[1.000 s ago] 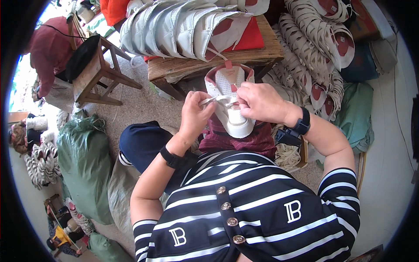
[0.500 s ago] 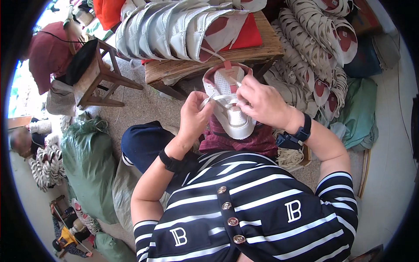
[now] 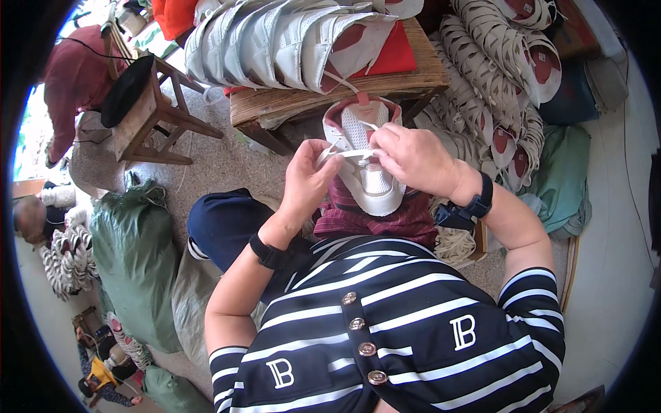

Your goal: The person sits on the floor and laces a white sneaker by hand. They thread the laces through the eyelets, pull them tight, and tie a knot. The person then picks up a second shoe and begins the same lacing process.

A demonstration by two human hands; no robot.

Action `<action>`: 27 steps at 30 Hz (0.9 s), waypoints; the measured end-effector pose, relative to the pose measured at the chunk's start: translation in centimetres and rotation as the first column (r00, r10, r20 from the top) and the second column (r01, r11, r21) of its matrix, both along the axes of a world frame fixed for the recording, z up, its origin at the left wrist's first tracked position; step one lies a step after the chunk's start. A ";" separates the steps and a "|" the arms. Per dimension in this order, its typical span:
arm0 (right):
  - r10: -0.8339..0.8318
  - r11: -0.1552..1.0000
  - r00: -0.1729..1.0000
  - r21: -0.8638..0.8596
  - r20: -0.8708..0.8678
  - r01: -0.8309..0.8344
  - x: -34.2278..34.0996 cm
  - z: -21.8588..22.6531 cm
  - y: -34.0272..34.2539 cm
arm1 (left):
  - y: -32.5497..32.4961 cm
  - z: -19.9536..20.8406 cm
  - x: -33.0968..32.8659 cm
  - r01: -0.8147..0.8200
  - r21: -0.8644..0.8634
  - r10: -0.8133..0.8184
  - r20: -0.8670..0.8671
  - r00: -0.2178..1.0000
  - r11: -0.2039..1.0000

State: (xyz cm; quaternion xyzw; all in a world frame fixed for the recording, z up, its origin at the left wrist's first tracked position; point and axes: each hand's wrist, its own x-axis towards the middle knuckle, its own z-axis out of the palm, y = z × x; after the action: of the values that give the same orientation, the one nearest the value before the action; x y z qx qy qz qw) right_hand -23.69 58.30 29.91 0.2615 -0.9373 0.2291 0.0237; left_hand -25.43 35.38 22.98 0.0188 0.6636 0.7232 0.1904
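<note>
Speckled floor (image 3: 206,168) shows around a wooden desk (image 3: 253,111), which carries a row of nested pale uppers (image 3: 275,49); piled uppers (image 3: 482,82) lie to its right. Just in front of the desk I have the white shoe (image 3: 383,204) over maroon cloth (image 3: 339,219), toe toward the striped shirt (image 3: 392,310). My left grip (image 3: 310,169) is pinched closed on the white lace (image 3: 355,153); my right grip (image 3: 421,162), also closed, pinches it across the tongue (image 3: 355,127). Whether the heel touches the desk, I can't tell.

two near hands (image 3: 308,171), one held shoe (image 3: 375,181), four buttons (image 3: 367,350)
</note>
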 end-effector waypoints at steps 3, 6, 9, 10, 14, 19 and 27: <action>0.007 0.996 1.000 -0.092 -0.029 -0.010 -0.5 -0.1 0.0 | -0.4 0.6 -0.3 -0.072 0.307 -0.044 0.357 0.933 0.949; -0.051 0.967 0.939 -0.220 0.340 0.132 -1.0 -0.5 1.0 | -1.6 0.3 -1.1 -0.250 0.481 -0.094 0.585 0.806 0.840; 0.087 0.740 0.678 -0.503 0.730 0.447 -0.2 -2.3 1.9 | -3.1 -0.5 -1.9 -0.203 0.455 -0.085 0.537 0.839 0.867; 0.087 0.700 0.637 -0.501 0.766 0.508 -0.1 -2.5 2.2 | -3.1 -0.6 -1.5 -0.163 0.423 -0.089 0.517 0.852 0.891; -0.089 0.632 0.573 -0.399 0.815 0.665 0.4 -3.9 4.2 | -2.4 0.0 -1.2 -0.024 0.132 -0.020 0.320 0.947 0.991; -0.469 0.819 0.875 -0.313 0.119 0.481 1.2 -4.1 5.2 | -2.6 -2.8 -1.0 -0.063 -0.292 -0.014 -0.253 0.967 0.954; -0.365 0.677 0.879 -0.562 0.305 0.476 1.9 -2.4 2.3 | -0.2 0.5 0.1 0.072 -0.176 -0.093 -0.118 0.989 0.982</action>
State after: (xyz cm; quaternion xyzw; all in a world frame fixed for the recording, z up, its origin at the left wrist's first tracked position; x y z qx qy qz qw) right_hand -21.75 60.62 27.56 -0.0049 -0.8414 0.5341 0.0817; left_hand -25.30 35.14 23.48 0.0754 0.7325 0.6525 0.1790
